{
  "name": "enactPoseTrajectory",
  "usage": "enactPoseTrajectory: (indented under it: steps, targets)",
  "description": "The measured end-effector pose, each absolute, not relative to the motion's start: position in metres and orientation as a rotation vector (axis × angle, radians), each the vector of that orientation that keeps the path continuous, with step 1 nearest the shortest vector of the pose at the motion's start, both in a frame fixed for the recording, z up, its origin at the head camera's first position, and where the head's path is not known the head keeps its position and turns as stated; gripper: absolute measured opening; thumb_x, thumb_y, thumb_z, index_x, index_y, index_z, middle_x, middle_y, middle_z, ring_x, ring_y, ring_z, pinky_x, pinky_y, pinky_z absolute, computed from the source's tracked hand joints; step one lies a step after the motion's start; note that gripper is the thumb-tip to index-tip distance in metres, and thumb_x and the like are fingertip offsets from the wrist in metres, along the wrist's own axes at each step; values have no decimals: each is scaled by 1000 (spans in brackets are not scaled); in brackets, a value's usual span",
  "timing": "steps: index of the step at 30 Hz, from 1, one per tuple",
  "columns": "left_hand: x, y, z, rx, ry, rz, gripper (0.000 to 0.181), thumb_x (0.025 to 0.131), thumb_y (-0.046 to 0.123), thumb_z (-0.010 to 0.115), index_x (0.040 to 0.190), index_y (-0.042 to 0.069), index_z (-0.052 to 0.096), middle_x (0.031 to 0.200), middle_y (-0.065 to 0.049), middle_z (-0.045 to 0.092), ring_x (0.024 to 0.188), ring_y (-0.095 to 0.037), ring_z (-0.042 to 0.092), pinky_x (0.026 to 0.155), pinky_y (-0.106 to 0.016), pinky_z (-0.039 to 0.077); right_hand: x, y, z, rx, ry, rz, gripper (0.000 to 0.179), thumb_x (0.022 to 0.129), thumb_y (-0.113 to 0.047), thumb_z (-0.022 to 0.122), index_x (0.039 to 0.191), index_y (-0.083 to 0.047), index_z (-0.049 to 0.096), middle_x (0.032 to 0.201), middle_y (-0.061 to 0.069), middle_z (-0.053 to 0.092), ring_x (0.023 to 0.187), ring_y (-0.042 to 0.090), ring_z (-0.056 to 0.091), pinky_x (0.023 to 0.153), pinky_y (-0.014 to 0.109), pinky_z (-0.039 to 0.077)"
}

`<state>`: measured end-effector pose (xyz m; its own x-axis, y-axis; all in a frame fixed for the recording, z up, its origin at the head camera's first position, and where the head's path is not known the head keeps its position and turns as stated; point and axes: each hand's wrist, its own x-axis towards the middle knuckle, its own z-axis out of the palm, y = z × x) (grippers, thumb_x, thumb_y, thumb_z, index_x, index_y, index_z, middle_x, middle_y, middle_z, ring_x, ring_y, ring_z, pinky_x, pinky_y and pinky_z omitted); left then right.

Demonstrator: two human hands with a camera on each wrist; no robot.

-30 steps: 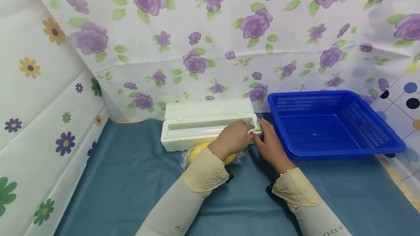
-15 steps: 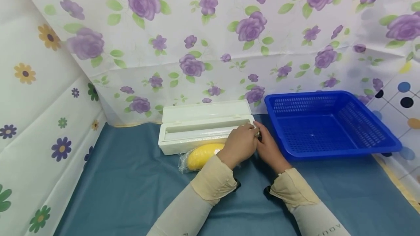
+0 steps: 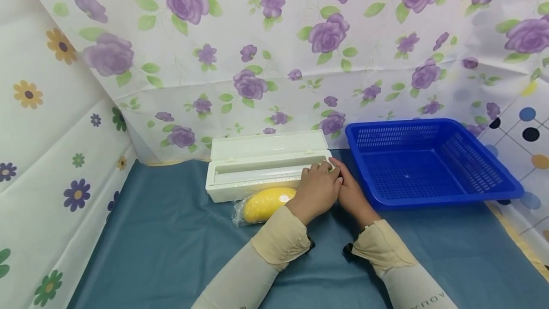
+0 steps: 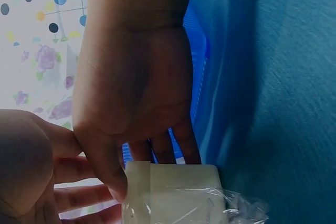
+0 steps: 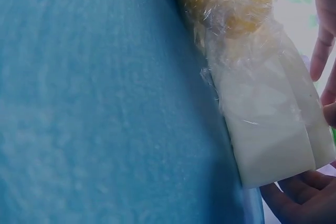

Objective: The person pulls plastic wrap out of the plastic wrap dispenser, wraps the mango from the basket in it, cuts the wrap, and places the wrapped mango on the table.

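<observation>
A long white cling film box [image 3: 223, 193] lies with its lid [image 3: 270, 146] raised and a film roll [image 3: 253, 175] inside. Against its front rests a yellow oblong thing [image 3: 266, 204] wrapped in clear film. My left hand [image 3: 317, 192] reaches over the box's right end, fingers bent beside a small green bit [image 3: 330, 169]; its fingertips are hidden, so I cannot tell what they hold. With my right hand [image 3: 351, 194] I grip that end, the thumb [image 4: 107, 169] at the rim and the fingers [image 5: 304, 195] around the end face. Clear film [image 5: 252, 66] clings to the box's front.
A blue perforated basket [image 3: 411, 199] stands close by on the right. Blue-green cloth [image 3: 163, 242] covers the table. Flowered sheets [image 3: 274, 61] hang behind and at the left, and a dotted sheet [image 3: 532, 156] at the right.
Both hands have drawn closer together at the box's right end. My left hand has shifted right and slightly down, uncovering more of the yellow thing; the green bit shows less than before.
</observation>
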<state>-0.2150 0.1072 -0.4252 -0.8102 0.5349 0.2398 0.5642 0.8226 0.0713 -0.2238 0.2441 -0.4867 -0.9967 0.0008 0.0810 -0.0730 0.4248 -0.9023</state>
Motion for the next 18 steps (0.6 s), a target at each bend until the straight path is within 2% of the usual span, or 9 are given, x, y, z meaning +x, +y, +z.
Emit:
enactPoseTrajectory:
  steps: [8, 18]
  targets:
    - [-216, 106, -426, -853, -2787, -187, 40, 109, 38, 39, 137, 26, 64, 133, 1, 64, 117, -21, 62, 89, -42, 50, -224, 242, -488, 73, -2493, 1824, 55, 105, -13, 42, 158, -20, 33, 162, 16, 37, 152, 36, 30, 122, 61, 22]
    - [-217, 105, -427, -863, -2759, -147, 36, 108, 33, 42, 129, 21, 69, 128, 0, 67, 113, -19, 64, 88, -40, 52, -227, 243, -493, 118, -2393, 1954, 56, 104, -9, 43, 159, -17, 32, 164, 14, 32, 153, 33, 28, 124, 58, 21]
